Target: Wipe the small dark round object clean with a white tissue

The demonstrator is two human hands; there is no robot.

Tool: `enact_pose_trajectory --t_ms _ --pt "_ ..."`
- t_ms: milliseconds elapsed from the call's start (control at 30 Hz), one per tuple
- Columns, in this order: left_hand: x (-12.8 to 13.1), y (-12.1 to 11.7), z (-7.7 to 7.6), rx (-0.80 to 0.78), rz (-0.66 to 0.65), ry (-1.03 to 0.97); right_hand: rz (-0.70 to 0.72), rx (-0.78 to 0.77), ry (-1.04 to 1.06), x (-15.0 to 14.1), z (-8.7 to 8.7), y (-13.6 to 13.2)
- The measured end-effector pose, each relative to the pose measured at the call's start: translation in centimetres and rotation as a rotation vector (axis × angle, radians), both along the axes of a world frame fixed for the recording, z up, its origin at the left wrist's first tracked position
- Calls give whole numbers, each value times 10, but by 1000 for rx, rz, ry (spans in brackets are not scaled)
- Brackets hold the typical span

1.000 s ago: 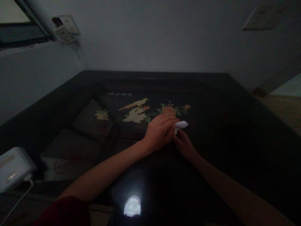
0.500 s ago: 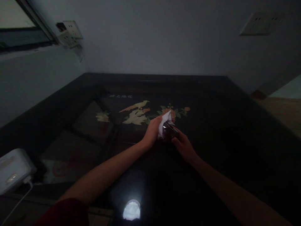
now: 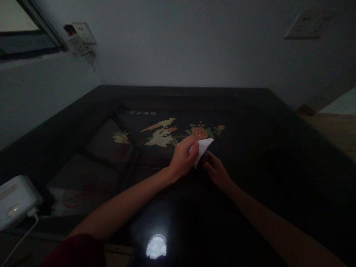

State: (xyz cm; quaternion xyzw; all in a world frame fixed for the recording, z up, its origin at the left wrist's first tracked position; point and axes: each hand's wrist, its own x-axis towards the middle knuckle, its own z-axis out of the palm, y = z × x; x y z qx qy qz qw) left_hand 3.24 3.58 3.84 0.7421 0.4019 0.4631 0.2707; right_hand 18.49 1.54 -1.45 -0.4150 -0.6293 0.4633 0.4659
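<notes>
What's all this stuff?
Thin sheet: one, white, centre
Glossy object: one, dark, centre
Tabletop: one, black, middle
Bird, flower, leaf pictures: three; yellowish, orange, pale; tabletop
Lettering: one line, pale, above bird
Corded box: one, white, left edge
Walls: two, grey, behind, left
Socket plates: several, whitish, on walls
Window: one, dark frame, upper left
Floor: one, brown, right edge
Bright patch: one, white, bottom
Sleeve: one, red, lower left
Left fingers: one set, holding sheet
Right fingers: one set, holding object

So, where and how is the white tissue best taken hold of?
Likely pinch the tissue by its pointed far-right corner, coming from the far right: that tip juts out uncovered, while the left hand covers its left part and the right hand sits on the near side.
</notes>
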Motion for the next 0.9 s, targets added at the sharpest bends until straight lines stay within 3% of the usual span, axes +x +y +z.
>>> enact_pose_trajectory --t_ms 100,167,267,367,500,733,900 --pt "0 -2 5 259 -71 210 -39 -21 -15 -2 1 0" --pt "0 -3 8 352 -98 304 -63 -31 -39 -3 3 0" --pt "-2 -2 8 391 -125 334 -69 -40 -82 -3 5 -1" --pt "-4 0 6 331 -133 226 -42 -44 -59 -2 6 -1" --pt "-5 3 0 108 -102 2 3 -49 -2 0 2 0" --pt "6 12 -14 -563 -19 -631 49 -32 33 1 1 0" --pt "12 14 -15 -960 -127 -992 75 3 91 -2 6 0"
